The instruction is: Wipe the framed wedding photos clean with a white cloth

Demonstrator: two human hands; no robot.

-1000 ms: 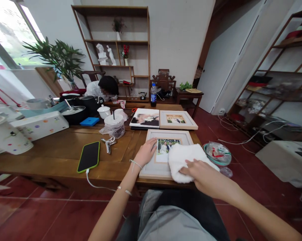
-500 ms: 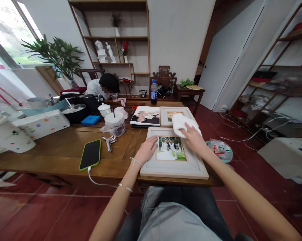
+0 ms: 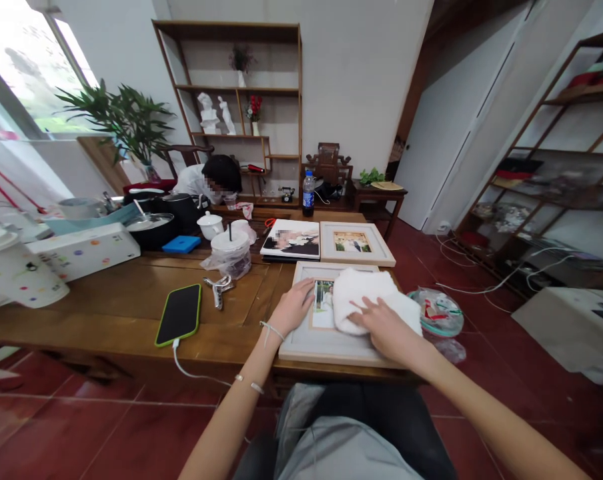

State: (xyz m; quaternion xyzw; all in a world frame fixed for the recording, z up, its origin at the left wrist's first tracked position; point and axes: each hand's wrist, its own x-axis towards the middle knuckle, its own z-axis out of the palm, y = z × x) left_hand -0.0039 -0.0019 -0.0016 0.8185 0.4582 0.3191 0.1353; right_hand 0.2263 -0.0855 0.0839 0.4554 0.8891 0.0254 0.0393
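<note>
A white picture frame (image 3: pixel 301 343) lies flat near the table's front edge, with a photo (image 3: pixel 324 303) of a couple outdoors inside it. My left hand (image 3: pixel 294 307) rests on the frame's left side, fingers stretched out flat and steadying contact with the border. Under my right hand (image 3: pixel 381 325) is a folded white cloth (image 3: pixel 364 290), pressed onto the right part of the frame. The cloth hides much of the photo and the right border. Just behind lies a second white frame (image 3: pixel 381 248), and beside it a photo book (image 3: pixel 292 239) with a pictured cover.
To the left are a phone (image 3: pixel 180 315) on a white cable, a silver Y-shaped object (image 3: pixel 218 290), a bagged cup (image 3: pixel 230 250) and a white teapot (image 3: pixel 210 225). A bottle (image 3: pixel 308 195) stands at the back. Another person (image 3: pixel 194 180) bends low across the table.
My right hand has brought the cloth toward me, from the frames' far right edges down over the front frame's photo. My left hand keeps its place. The view has tilted slightly up.
</note>
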